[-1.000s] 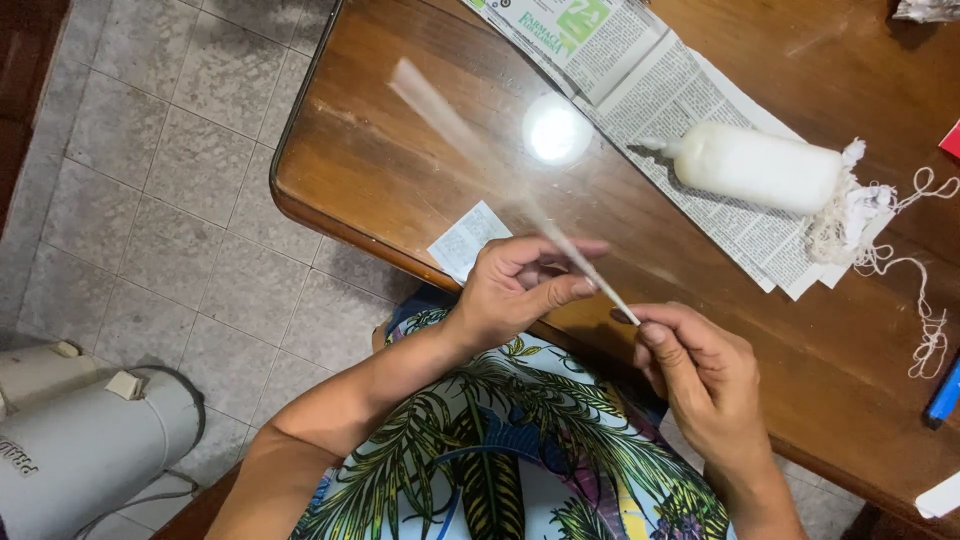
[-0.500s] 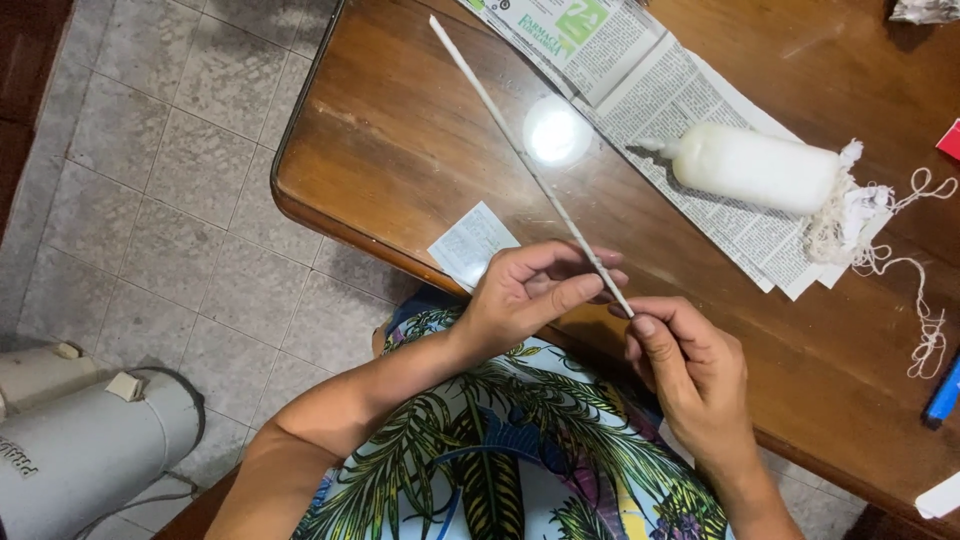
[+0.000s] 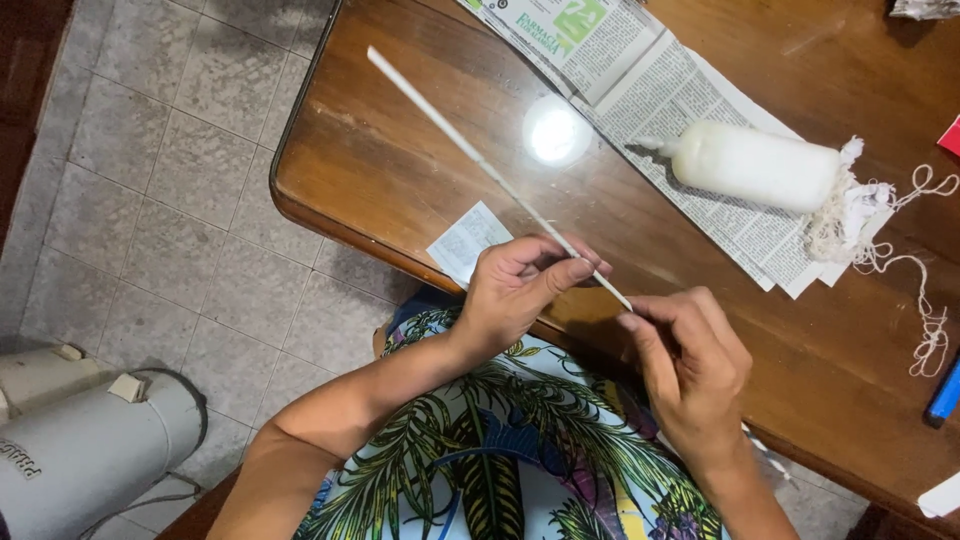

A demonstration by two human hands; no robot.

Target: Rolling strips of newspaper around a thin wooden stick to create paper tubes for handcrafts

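Observation:
A long, thin white paper stick [image 3: 470, 150] slants from the upper left down to my hands above the wooden table [image 3: 400, 180]. My left hand [image 3: 515, 290] pinches the stick near its lower end between thumb and fingers. Just to the right, my right hand [image 3: 690, 365] grips the stick's lower tip with its fingertips. A small rectangle of printed paper [image 3: 462, 242] lies on the table edge beside my left hand.
An open newspaper [image 3: 650, 90] covers the table's far middle, with a white glue bottle [image 3: 755, 165] lying on it. White string and frayed cloth [image 3: 880, 225] trail at the right. A blue object [image 3: 945, 392] sits at the right edge. A white appliance [image 3: 90, 450] stands on the tiled floor.
The stick has gone from blurred motion to steady and sharp, its far end swinging slightly. Both hands keep their grip near the lower end, the right fingers curling a little tighter.

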